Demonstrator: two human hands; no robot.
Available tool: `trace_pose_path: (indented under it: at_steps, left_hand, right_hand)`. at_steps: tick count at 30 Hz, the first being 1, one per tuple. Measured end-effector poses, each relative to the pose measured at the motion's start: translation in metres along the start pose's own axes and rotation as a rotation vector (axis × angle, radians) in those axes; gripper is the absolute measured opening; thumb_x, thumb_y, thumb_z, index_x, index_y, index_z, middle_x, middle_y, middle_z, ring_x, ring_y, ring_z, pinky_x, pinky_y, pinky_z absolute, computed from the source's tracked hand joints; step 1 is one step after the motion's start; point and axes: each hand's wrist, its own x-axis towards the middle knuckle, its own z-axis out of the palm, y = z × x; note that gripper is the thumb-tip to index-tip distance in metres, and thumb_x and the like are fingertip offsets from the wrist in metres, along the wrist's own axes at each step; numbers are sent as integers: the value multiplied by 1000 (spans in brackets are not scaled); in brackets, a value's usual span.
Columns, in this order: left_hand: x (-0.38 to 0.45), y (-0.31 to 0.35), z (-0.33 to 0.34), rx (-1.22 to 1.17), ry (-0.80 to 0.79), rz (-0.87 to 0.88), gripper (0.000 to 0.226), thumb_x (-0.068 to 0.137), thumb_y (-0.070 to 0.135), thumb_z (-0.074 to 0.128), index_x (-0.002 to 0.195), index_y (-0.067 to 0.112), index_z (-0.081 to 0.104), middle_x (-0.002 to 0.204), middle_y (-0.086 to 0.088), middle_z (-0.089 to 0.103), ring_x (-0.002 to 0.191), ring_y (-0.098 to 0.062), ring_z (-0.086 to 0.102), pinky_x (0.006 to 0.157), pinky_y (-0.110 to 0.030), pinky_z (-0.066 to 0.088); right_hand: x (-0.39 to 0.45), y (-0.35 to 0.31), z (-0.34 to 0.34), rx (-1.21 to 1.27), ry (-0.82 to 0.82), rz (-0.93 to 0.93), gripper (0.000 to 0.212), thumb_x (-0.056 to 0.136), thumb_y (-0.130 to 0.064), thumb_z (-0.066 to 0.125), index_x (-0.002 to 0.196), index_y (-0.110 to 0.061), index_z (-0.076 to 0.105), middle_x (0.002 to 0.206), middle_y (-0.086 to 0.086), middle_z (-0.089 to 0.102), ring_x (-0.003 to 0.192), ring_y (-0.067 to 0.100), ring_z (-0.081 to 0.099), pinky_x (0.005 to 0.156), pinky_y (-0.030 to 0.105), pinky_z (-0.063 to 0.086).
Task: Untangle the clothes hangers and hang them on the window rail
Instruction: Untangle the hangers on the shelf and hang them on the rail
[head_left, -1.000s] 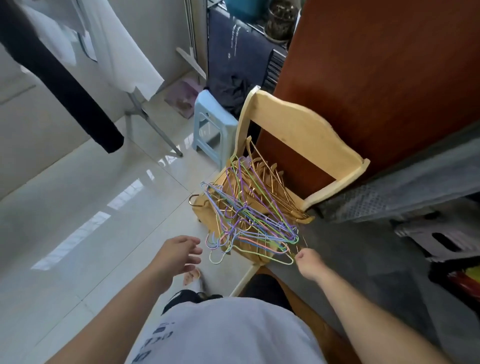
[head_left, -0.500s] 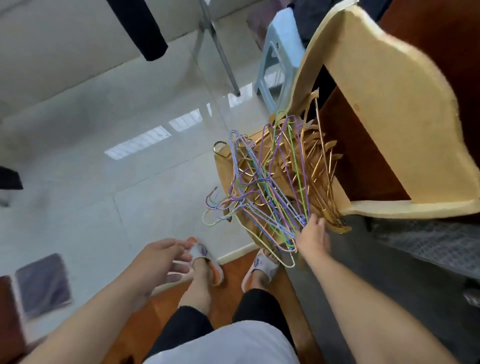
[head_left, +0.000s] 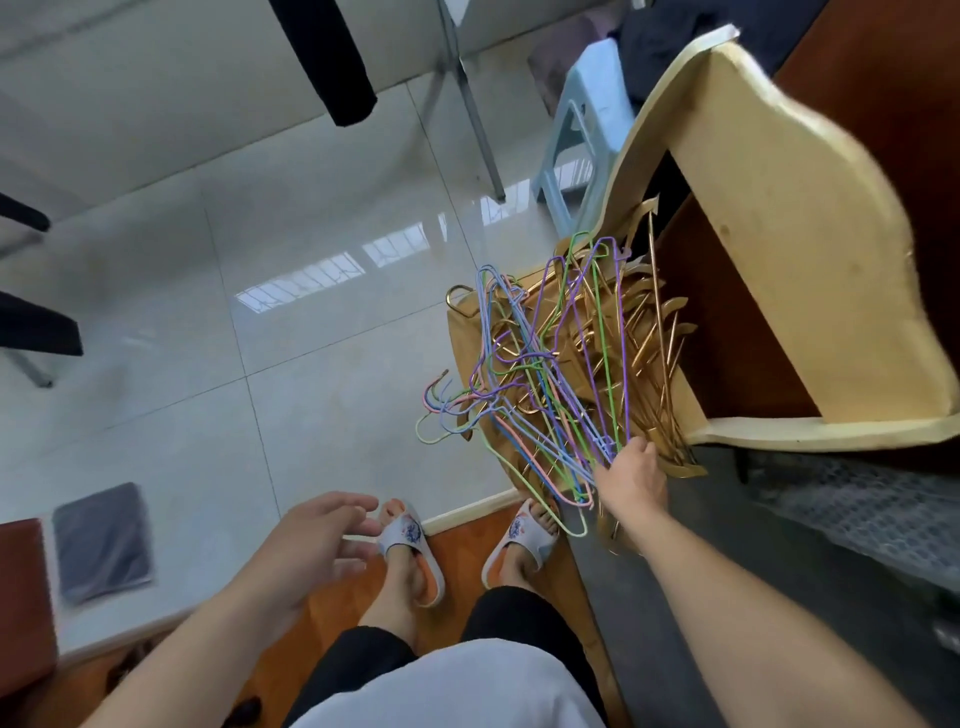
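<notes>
Wire hangers (head_left: 550, 384) tangled on wooden chair (head_left: 789, 249); right hand (head_left: 631, 478) now reached in, gripping bundle; left hand (head_left: 311, 545) open, empty; untangling just starting

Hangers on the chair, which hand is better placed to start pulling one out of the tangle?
Right. The right hand is already at the near edge of the hangers, fingers among the wires. The left hand hangs open over the floor, apart from them.

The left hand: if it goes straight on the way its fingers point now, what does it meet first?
Probably the hook ends of the coloured wire hangers overhanging the wooden chair. The left hand is open, fingers aimed right and slightly up; depth is unclear, so it might pass beneath them.
</notes>
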Motion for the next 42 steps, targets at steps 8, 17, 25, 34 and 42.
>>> trace_pose_path:
  at_steps: [8, 17, 25, 34, 42]
  left_hand:
    - [-23, 3, 21, -97, -150, 30, 21, 103, 21, 56, 116, 15, 72, 106, -11, 75, 93, -26, 75, 81, -35, 61]
    - [-33, 28, 38, -423, -468, 205, 73, 71, 55, 85, 130, 17, 64, 128, -7, 71, 123, -25, 64, 109, -47, 46]
    - [-32, 36, 34, -382, -244, 254, 22, 89, 25, 74, 101, 6, 70, 89, -14, 62, 88, -27, 61, 89, -44, 53]
    - [-2, -8, 30, -369, 42, 101, 50, 93, 31, 72, 138, 25, 53, 117, -10, 69, 96, -24, 69, 69, -30, 55]
    - [17, -39, 25, -410, 90, 28, 58, 90, 36, 73, 143, 31, 51, 111, -6, 69, 99, -27, 69, 77, -39, 54]
  right_hand:
    - [-80, -10, -54, 439, -373, -105, 32, 84, -27, 79, 106, -17, 57, 99, 3, 66, 82, 14, 66, 73, 35, 59]
    - [-179, -93, -102, 891, -898, -450, 25, 93, -15, 71, 118, -13, 68, 93, 1, 61, 84, 19, 64, 89, 47, 59]
    - [-191, -105, -63, 799, -953, -503, 42, 88, -41, 74, 124, -21, 67, 108, -10, 69, 91, 16, 68, 92, 40, 59]
    - [-66, -7, -9, 148, -245, -55, 25, 93, -22, 62, 118, -21, 61, 124, 4, 62, 111, 26, 59, 89, 31, 48]
    - [1, 17, 23, -72, 7, -72, 76, 91, -31, 66, 153, -11, 26, 153, 15, 35, 136, 31, 37, 104, 43, 45]
